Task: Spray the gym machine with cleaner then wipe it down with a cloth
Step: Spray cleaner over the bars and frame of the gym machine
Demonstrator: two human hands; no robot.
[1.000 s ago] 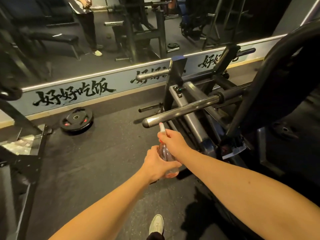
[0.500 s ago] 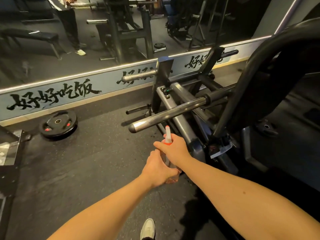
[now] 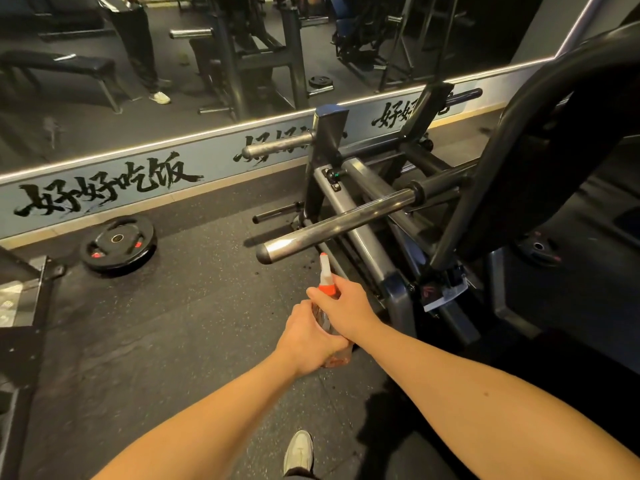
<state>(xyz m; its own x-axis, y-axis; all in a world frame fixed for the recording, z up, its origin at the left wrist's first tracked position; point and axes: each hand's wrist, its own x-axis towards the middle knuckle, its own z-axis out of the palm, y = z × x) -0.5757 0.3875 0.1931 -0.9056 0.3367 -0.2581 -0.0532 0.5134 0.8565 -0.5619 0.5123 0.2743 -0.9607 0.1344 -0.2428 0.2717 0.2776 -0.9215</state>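
A dark speckled rubber floor runs to a wall mirror, with a pale band of black brush lettering along its foot. A black weight plate lies flat on the floor at 10 o'clock from the hands, and one light shoe shows at 6 o'clock. The gym machine, with a grey steel frame and dark pads, fills the space from 12 to 3 o'clock, its chrome bar jutting toward the camera. Compared with a second ago, the spray bottle stands more upright, its orange collar now shows above the fingers, and the plate sits a little further left in view. The bottle is held just below the bar's rounded end, at 6 o'clock from it, apart from it. The left hand wraps the clear body; the right hand curls round the neck under the collar. The body looks pinkish at its base; its fill level cannot be told.
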